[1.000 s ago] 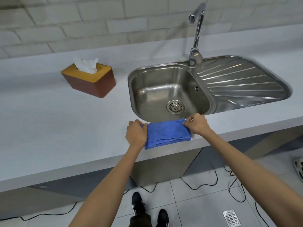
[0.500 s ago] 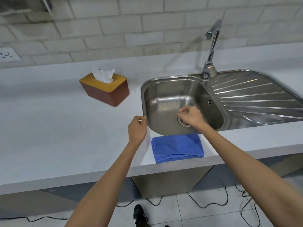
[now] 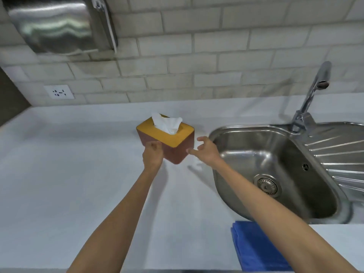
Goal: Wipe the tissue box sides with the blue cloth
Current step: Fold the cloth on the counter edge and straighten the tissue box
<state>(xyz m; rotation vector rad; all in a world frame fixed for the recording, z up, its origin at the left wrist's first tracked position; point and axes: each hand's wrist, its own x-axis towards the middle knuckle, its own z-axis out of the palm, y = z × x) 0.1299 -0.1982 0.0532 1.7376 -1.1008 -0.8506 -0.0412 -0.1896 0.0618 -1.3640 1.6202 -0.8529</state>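
The tissue box (image 3: 173,143) has brown sides and a yellow top with a white tissue sticking out. It stands on the white counter left of the sink. My left hand (image 3: 152,154) is loosely curled against the box's front left side, holding nothing that I can see. My right hand (image 3: 205,150) is open with fingers spread, right beside the box's right end, its fingertips at the box's lower corner. The folded blue cloth (image 3: 256,249) lies near the counter's front edge, partly hidden under my right forearm. Neither hand touches it.
A steel sink (image 3: 275,174) with a drainboard fills the right side, with a tall tap (image 3: 313,91) behind it. A wall socket (image 3: 59,92) and a metal dispenser (image 3: 59,24) are on the brick wall at the left. White counter (image 3: 69,174) spreads to the left.
Both hands let go of the blue cloth, left it at the counter's front edge, and reached forward to the tissue box. The view moved closer and to the left.
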